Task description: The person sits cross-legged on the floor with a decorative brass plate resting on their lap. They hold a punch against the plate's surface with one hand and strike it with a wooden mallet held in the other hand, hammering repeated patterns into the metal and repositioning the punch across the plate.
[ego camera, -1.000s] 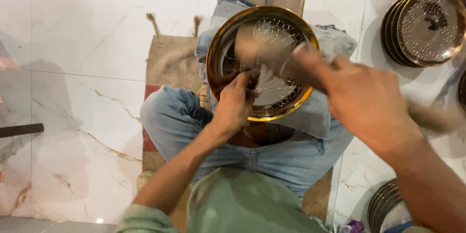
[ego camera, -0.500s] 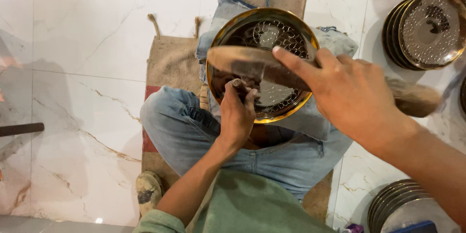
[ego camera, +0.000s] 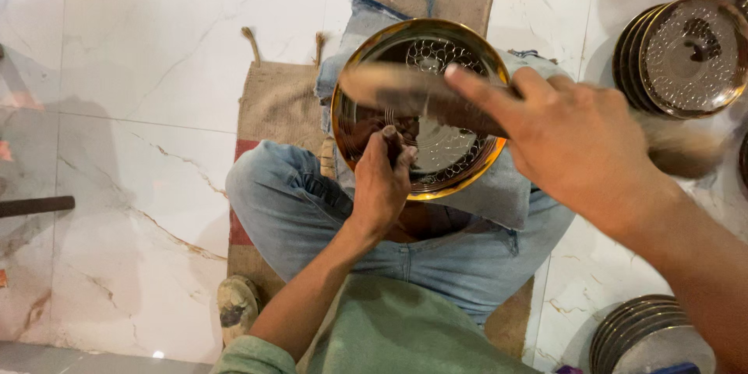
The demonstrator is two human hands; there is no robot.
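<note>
The person sits cross-legged on a burlap mat [ego camera: 276, 101] on the marble floor [ego camera: 140, 70], with a brass plate [ego camera: 421, 109] propped on the lap, resting on a folded denim cloth [ego camera: 499, 191] that cushions it. The left hand [ego camera: 382, 179] is closed around a small tool, its tip set on the plate's patterned face near the lower left rim, steadying it on the spot. The right hand [ego camera: 576, 144] is raised above the plate, fingers wrapped around a wooden mallet [ego camera: 421, 93] that is blurred, forefinger stretched along it for control. Stacks of finished plates [ego camera: 682, 54] wait at the floor's right edge, within reach.
</note>
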